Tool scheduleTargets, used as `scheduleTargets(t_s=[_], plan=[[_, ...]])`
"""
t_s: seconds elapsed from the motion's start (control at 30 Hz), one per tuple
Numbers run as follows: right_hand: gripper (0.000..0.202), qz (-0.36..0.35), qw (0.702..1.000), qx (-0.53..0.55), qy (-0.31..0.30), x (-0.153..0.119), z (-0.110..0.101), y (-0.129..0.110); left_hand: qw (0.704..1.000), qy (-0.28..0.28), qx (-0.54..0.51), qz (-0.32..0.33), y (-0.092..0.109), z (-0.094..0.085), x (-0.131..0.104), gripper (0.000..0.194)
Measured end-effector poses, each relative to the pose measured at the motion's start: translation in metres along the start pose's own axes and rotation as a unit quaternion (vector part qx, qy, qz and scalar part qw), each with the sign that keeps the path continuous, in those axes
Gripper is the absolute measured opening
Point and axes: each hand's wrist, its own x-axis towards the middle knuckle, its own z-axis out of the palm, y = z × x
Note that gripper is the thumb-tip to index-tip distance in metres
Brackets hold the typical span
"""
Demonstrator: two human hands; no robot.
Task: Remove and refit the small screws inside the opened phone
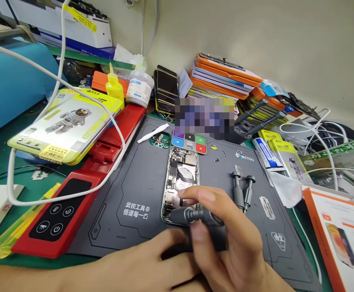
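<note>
An opened smartphone (183, 174) lies on the dark grey work mat (128, 170), with its circuit board, battery area and other inner parts bare. Above its lower end, my right hand (237, 235) pinches a dark grey screwdriver (180, 215) between thumb and forefinger. The tool is held roughly level, crossing the phone's bottom edge. Close in front of the phone, my left hand (152, 259) has its fingers bent toward the right hand. Its fingertips are hidden behind the right hand, so whatever they may hold does not show.
Two more screwdrivers (243, 188) lie right of the phone. Beyond it are a coloured screw tray (189, 142) and a white pry stick (152, 133). A red device (55, 219) and a white cable (120, 134) flank the left; an orange-edged box (341, 239) stands right.
</note>
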Motion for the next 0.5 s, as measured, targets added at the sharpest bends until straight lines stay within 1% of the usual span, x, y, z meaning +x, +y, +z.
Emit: scheduleTargets(t_s=[0.1,0.2,0.23,0.27,0.33,0.43,0.5], plan=[[0.086,0.002,1.0,0.011,-0.013,-0.001,-0.002,-0.002,1.0,0.003,0.008,0.013,-0.002,-0.001,0.004,0.028],[0.088,-0.005,1.0,0.005,-0.002,-0.003,-0.003,-0.002,1.0,-0.004,0.008,-0.001,-0.002,0.001,0.003,0.028],[0.089,0.001,1.0,0.007,-0.001,-0.005,-0.004,-0.002,1.0,-0.009,0.013,0.0,-0.002,0.001,0.003,0.027],[0.089,0.011,1.0,0.013,-0.003,-0.007,-0.004,-0.002,1.0,-0.02,0.016,0.017,-0.003,0.0,0.002,0.028],[0.088,0.027,0.999,0.026,-0.008,-0.011,-0.005,-0.001,0.999,-0.035,0.011,0.032,-0.004,-0.003,0.003,0.033],[0.091,0.03,0.999,0.021,0.008,-0.017,-0.004,0.001,0.997,-0.064,-0.006,0.031,-0.006,-0.005,0.003,0.042],[0.09,0.042,0.999,0.026,0.011,-0.019,-0.003,0.002,0.997,-0.064,-0.014,0.031,-0.007,-0.005,0.003,0.045]])
